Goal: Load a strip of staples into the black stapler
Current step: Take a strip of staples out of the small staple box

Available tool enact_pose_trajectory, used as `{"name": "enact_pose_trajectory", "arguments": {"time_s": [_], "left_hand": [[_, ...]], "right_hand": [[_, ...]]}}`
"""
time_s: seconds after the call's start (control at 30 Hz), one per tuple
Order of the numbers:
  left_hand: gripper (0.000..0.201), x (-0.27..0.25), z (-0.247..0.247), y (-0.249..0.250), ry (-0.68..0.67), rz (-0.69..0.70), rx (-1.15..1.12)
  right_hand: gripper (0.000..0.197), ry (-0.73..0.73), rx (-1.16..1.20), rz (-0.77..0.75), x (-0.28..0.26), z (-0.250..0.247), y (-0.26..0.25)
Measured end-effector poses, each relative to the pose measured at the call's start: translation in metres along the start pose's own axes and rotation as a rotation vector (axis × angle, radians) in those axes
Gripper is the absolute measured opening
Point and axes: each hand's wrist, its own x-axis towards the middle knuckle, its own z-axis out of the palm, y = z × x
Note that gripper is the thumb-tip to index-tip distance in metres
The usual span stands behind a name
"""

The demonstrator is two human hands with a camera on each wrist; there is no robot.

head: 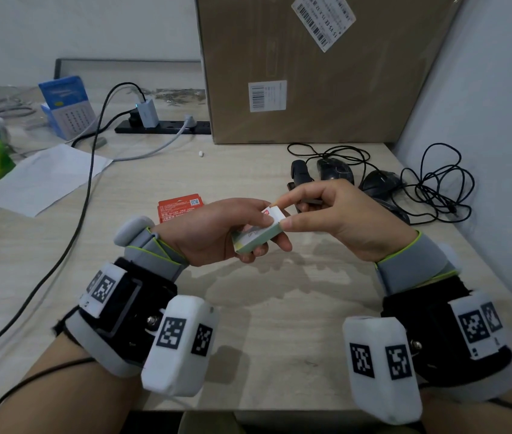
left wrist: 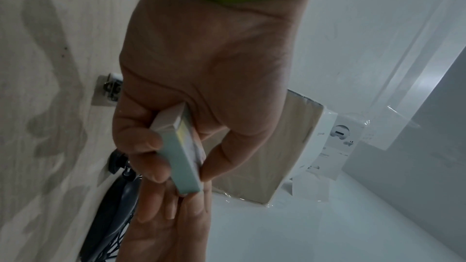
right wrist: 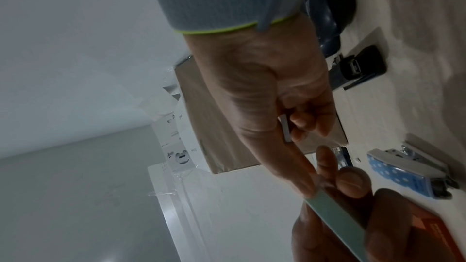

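Observation:
My left hand [head: 269, 233] grips a small green-and-white staple box [head: 254, 238] above the middle of the desk; the left wrist view shows thumb and fingers clamping the box [left wrist: 186, 156] by its long sides. My right hand [head: 283, 216] pinches the box's open end with thumb and index finger. Its other fingers are curled and press a short grey strip of staples [right wrist: 286, 128] against the palm. The black stapler [head: 300, 175] lies on the desk just behind my right hand, and the right wrist view shows the stapler [right wrist: 360, 67] hinged open.
A red packet [head: 179, 206] lies left of my hands. A blue dotted stapler [right wrist: 408, 172] sits on the desk near the black one. Two black mice [head: 333, 170] with tangled cables [head: 436, 183] are at the right, a cardboard box [head: 311, 73] behind, and a power strip [head: 160, 126] and paper [head: 45, 180] at the left.

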Motion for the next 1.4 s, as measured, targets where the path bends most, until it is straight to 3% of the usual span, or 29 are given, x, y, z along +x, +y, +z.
{"name": "enact_pose_trajectory", "arguments": {"time_s": [0.3,0.63,0.9,1.07,1.4], "left_hand": [[0.022,0.001,-0.001,-0.001,-0.004,-0.034,-0.036],[0.014,0.003,0.000,-0.001,0.098,0.044,-0.058],[0.015,0.004,-0.001,-0.002,0.116,-0.005,-0.044],[0.016,0.006,0.000,-0.001,0.149,0.037,-0.080],[0.020,0.002,-0.002,0.001,0.173,0.036,0.055]], "right_hand": [[0.035,-0.014,0.014,-0.018,0.002,0.000,0.003],[0.022,0.043,0.172,-0.021,0.007,0.009,0.007],[0.027,0.033,0.048,-0.050,0.006,0.012,0.009],[0.027,0.059,0.023,-0.032,0.006,0.012,0.007],[0.029,0.071,-0.042,-0.064,0.004,0.006,0.001]]}}
